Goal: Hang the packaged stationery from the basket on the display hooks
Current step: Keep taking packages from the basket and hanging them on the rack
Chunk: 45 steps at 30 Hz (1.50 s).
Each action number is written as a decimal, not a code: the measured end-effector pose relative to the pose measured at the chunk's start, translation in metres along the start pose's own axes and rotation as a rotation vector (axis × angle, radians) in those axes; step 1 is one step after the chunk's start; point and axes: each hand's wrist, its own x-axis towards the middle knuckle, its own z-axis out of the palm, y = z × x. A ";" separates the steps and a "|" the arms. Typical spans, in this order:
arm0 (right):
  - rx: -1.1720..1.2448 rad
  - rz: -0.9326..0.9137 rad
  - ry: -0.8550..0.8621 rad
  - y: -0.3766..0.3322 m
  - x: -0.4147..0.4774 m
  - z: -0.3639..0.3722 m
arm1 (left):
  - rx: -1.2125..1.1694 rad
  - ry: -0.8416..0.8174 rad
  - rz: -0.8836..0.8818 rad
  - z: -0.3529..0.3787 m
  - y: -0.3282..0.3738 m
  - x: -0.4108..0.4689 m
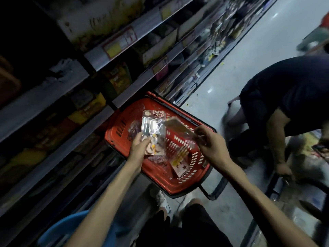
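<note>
We look down on a store aisle, dim and motion-blurred. The red basket [114, 134] sits on the pale floor [249, 56], just beside the foot of the shelves [99, 56] on the left. Its black handle [213, 192] is folded down at the near corner.

The left hand [139, 146] is above the basket's left half. Its fingers are curled round the lower end of a clear packet [154, 125], with the thumb across the front. The packet stands up from the hand with its printed header at the top. More than one packet may be in that grip; we cannot tell.

The right hand [210, 141] is above the basket's right rim. Its thumb and fingers pinch one end of a brownish packet [178, 126], which sticks out to the left, tilted and heavily blurred. Its tip is near the clear packet; whether they touch we cannot tell.

A packet with yellow pens [179, 157] lies flat on the basket floor between the two wrists, with a star-printed card at its near end.

A second person [288, 90] in a dark shirt bends low on the right, well apart from the basket. A blue tub [71, 227] shows at the bottom left, under the left forearm.
</note>
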 end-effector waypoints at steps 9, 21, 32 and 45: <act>-0.214 -0.448 0.407 -0.001 -0.060 -0.051 | 0.039 -0.416 -0.094 0.057 0.074 -0.072; 0.350 0.442 0.938 -0.005 -0.264 -0.087 | 0.128 -0.624 0.060 0.133 0.014 -0.225; 1.182 0.705 1.335 -0.016 -0.421 -0.101 | 0.515 -0.996 0.065 0.166 -0.061 -0.358; 0.803 0.849 1.731 -0.047 -0.489 -0.099 | 0.766 -1.440 0.247 0.217 -0.058 -0.409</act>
